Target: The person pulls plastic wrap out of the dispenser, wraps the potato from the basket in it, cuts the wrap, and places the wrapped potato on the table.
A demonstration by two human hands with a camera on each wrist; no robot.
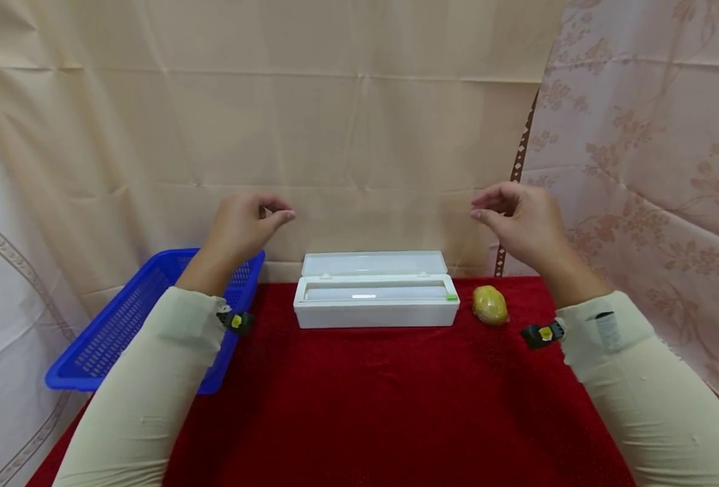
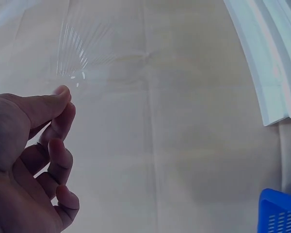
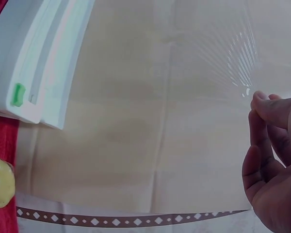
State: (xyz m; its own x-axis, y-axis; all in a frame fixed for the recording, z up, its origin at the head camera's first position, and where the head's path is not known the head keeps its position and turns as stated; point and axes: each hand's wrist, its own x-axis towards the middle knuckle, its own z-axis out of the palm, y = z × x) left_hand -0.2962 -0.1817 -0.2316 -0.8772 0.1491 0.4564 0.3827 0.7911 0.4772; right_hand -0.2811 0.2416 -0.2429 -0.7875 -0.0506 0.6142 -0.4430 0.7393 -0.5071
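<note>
Clear film [image 2: 80,58] stretches between our left hand [image 1: 240,226] and right hand [image 1: 526,226], each grip pinching a corner to keep it taut. It rises from the open dispenser [image 1: 376,299], a potato [image 1: 490,305] just right of it.

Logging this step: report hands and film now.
Left hand and right hand each pinch a top corner of the film, raised. Film stretched up from the open dispenser. Potato beside dispenser, basket left; nothing in the way.
</note>
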